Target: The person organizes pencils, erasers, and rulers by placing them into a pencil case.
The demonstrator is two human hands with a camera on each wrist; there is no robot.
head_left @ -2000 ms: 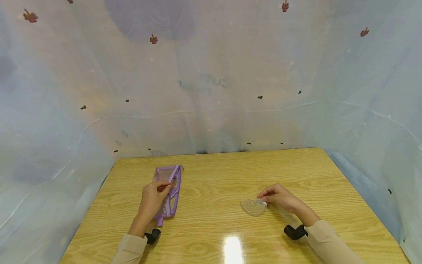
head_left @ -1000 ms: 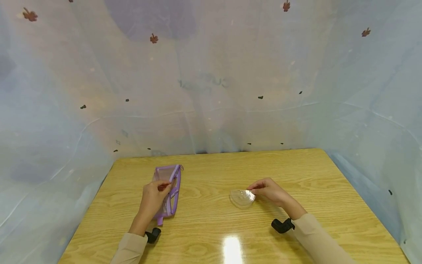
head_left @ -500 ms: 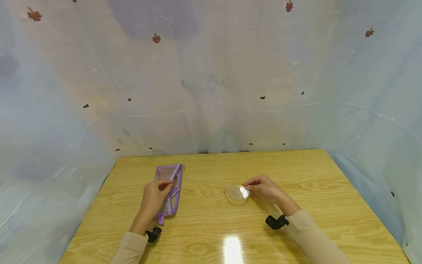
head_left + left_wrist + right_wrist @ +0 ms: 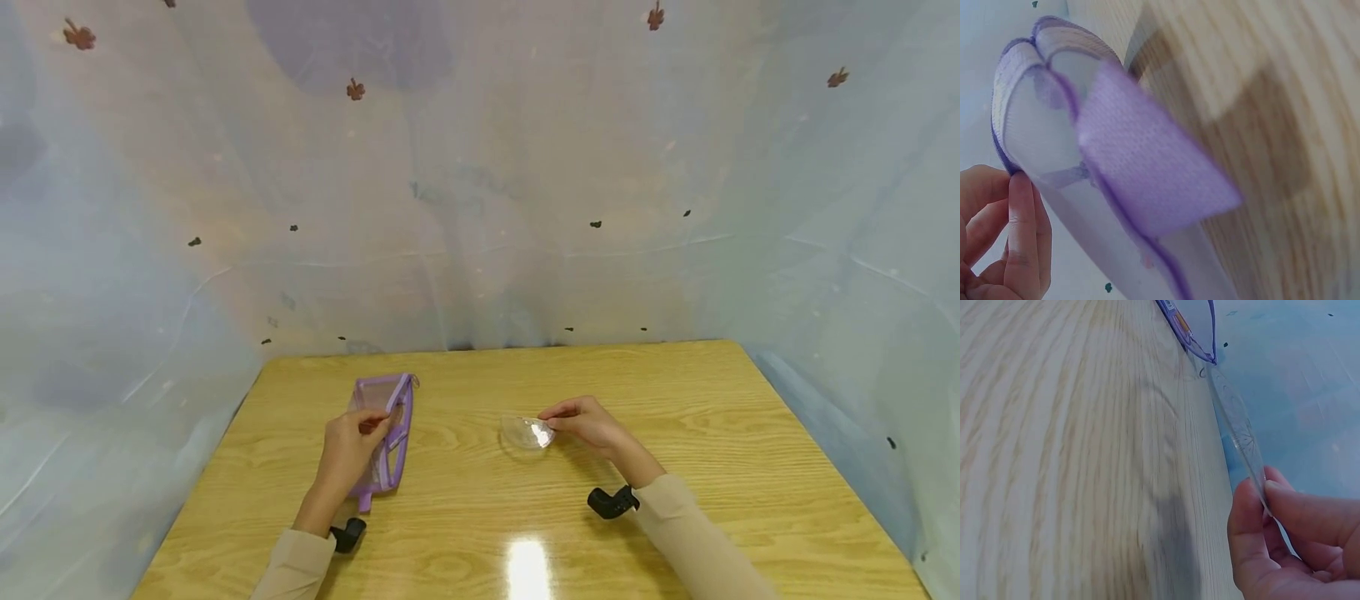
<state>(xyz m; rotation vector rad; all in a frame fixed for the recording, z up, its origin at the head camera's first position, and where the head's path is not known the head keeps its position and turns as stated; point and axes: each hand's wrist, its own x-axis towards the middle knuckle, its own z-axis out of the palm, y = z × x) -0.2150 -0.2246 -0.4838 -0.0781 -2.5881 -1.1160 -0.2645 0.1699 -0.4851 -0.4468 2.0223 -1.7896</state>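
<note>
A purple pencil case (image 4: 382, 392) with see-through mesh sides lies at the left of the table, its zip undone. My left hand (image 4: 352, 437) pinches the edge of its opening between thumb and finger; a purple fabric tab (image 4: 1154, 156) sticks out at its near end in the left wrist view. My right hand (image 4: 592, 425) pinches one corner of a clear plastic protractor (image 4: 527, 432). In the right wrist view the protractor (image 4: 1238, 428) is seen nearly edge-on above the wood, pointing toward the pencil case (image 4: 1185, 331), where something yellow shows inside.
The wooden table (image 4: 465, 517) reaches back to a pale printed curtain (image 4: 480, 208) that also hangs along both sides. A black wrist mount sits under each wrist. A bright light reflection lies at the table's front middle.
My right hand has carried the protractor leftward and a little away from me, toward the pencil case. The left hand and the pencil case have stayed in place.
</note>
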